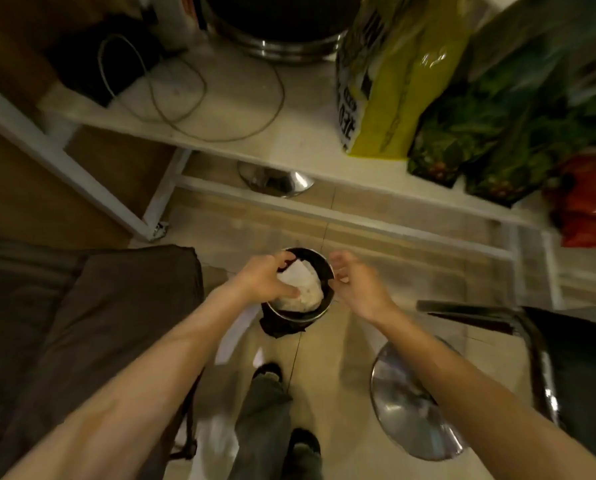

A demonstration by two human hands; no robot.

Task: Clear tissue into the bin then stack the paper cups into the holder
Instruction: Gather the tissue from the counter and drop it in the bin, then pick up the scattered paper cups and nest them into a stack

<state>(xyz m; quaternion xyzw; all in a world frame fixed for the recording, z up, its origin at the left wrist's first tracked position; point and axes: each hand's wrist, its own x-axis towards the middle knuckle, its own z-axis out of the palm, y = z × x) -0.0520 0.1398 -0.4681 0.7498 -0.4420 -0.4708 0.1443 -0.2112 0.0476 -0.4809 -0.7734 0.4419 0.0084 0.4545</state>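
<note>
Left hand [265, 278] pinches the tissue [301, 287] over the bin [326, 308]; right hand [355, 285] hangs open, empty. Release it well inside the rim.

Tissue [301, 287] in bin [319, 315], btwn both hands.

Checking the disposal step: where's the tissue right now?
In the head view, centre frame: the crumpled white tissue sits over the mouth of the small round metal bin, under the left hand; right hand beside the rim.

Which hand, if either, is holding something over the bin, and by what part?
The left hand grips the white tissue by its left edge, above the bin. The right hand holds nothing; its fingers are spread beside the rim.
</note>
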